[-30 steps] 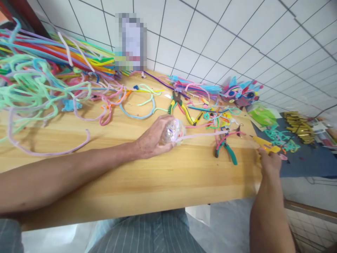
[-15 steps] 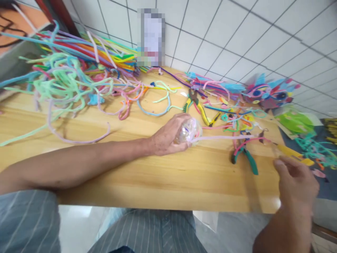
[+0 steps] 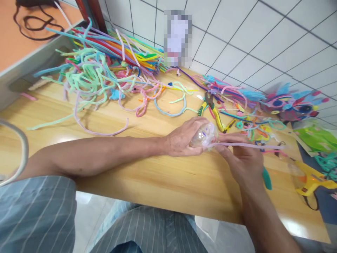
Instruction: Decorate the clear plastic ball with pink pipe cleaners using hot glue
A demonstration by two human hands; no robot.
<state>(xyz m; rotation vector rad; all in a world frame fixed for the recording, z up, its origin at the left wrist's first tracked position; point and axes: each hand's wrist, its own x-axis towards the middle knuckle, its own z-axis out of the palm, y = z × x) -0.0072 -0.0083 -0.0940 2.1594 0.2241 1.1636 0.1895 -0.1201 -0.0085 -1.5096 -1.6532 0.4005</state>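
My left hand (image 3: 181, 138) is wrapped around a clear, shiny, rounded plastic object (image 3: 201, 135), holding it just above the wooden table. A pale lilac pipe cleaner (image 3: 247, 144) runs out from this object to the right, its far part free. Close against the object's right side is my right hand (image 3: 244, 160), thumb and forefinger on either side of the pipe cleaner where it meets the plastic. Its other fingers are partly hidden. A yellow glue gun (image 3: 310, 179) lies to the right of that hand. Green-handled pliers (image 3: 266, 178) are mostly covered by the right hand.
Tangled and bundled pipe cleaners (image 3: 89, 75) cover the back left. Yellow-green pliers (image 3: 214, 109) lie behind the hands among scraps. A pixelated upright object (image 3: 178, 38) stands by the tiled wall. A colourful pipe-cleaner figure (image 3: 292, 103) sits at back right. A pale curved cable (image 3: 22, 147) crosses the left edge.
My right hand has left the glue gun and come left to the plastic object and the pipe cleaner. The left hand keeps its hold. The whole view has shifted.
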